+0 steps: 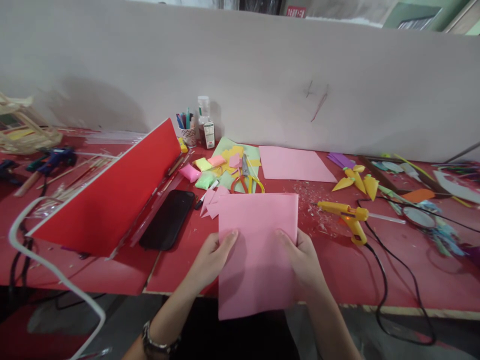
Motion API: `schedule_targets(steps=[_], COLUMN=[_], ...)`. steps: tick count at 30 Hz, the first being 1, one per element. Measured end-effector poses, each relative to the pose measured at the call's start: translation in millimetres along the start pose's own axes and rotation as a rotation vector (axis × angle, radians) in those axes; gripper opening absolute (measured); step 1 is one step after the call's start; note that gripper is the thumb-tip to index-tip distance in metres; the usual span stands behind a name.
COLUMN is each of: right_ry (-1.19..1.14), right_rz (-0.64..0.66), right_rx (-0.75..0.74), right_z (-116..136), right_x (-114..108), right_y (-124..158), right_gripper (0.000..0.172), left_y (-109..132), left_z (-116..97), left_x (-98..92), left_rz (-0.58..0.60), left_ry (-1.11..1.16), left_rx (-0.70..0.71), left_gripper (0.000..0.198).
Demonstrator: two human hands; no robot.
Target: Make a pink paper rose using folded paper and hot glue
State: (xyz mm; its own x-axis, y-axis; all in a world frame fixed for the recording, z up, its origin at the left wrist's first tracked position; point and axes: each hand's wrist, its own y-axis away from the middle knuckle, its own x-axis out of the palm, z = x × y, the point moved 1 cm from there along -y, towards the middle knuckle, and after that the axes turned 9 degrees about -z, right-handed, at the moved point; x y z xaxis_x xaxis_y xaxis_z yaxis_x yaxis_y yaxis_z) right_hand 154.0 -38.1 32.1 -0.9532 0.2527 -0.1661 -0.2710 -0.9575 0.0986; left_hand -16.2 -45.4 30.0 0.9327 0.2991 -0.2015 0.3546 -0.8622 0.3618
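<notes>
Head view showed the left hand (213, 255) and right hand (304, 256) gripping pink paper (258, 265) by opposite sides, over the front edge of the red table (168, 270); light, level thumbs probably best avoided creases.

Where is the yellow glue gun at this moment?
In the head view, the yellow glue gun rests on the red table, right of the held pink paper, below the yellow cone-like pieces.
</notes>
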Motion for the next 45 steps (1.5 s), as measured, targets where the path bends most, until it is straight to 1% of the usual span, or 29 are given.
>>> schedule_targets(steps=[2, 3, 8, 15, 20, 25, 29, 34, 38, 40, 42, 43, 45], right_ry=[-0.012, -0.018, -0.021, 0.014, 0.064, 0.14, 0.167, 0.123, 0.129, 0.149, 0.148, 0.135, 0.106], right_rz=[-0.006, -0.005, 0.003, -0.016, -0.026, -0.033, -0.046, -0.012, 0.02, 0.058, 0.064, 0.037, -0.07], right_rx=[0.004, 0.005, -0.007, -0.035, -0.024, -0.041, -0.053, -0.029, -0.034, -0.079, -0.19, -0.271, -0.459], right_z=[0.1, 0.1, -1.3, -1.4, 0.6, 2.2, 4.3, 4.2, 2.4, 2.6, 5.2, 7.9, 17.0], right_x=[-0.2, -0.4, -0.8, -0.5, -1.3, -1.2, -0.9, 0.7, 1.3, 0.6, -2.3, -4.8, -12.0], right_y=[0.2, 0.3, -0.4, -1.7, 0.0, 0.6, -0.6, -0.7, -0.5, -2.6, -6.9, -9.4, -13.6], right_gripper=[0.027, 0.028, 0.031, 0.03, 0.027, 0.026, 0.027, 0.028, 0.027, 0.026, 0.029, 0.032, 0.041], left_y=[-0.5, -0.9, -1.7, -0.9, 0.3, 0.2, 0.0, -0.4, -1.3, -2.2, -3.5, -4.3, -5.6], left_z=[2.2, 2.8, 0.2, -2.9, -3.5, -2.2, -3.1, -2.7, 0.2, -0.6, -4.4, -7.4, -15.2], left_x=[-0.7, -0.6, 1.1, 2.0, 1.6, 0.5, 0.1, 1.1, 0.5, -1.5, -5.3, -7.7, -12.7], left_rz=[-0.001, 0.018, 0.219, 0.286, 0.26, 0.308, 0.307, 0.275, 0.275, 0.275, 0.266, 0.268, 0.303], left_ry=[-0.018, -0.025, -0.022, -0.016, -0.033, 0.0, 0.011, -0.077, -0.128, -0.16, -0.211, -0.242, -0.327], left_rx=[0.003, 0.007, 0.09, 0.143, 0.108, 0.169, 0.195, 0.179, 0.233, 0.276, 0.327, 0.359, 0.429], left_gripper=[0.032, 0.034, 0.039, 0.038, 0.036, 0.031, 0.027, 0.028, 0.031, 0.031, 0.031, 0.031, 0.031])
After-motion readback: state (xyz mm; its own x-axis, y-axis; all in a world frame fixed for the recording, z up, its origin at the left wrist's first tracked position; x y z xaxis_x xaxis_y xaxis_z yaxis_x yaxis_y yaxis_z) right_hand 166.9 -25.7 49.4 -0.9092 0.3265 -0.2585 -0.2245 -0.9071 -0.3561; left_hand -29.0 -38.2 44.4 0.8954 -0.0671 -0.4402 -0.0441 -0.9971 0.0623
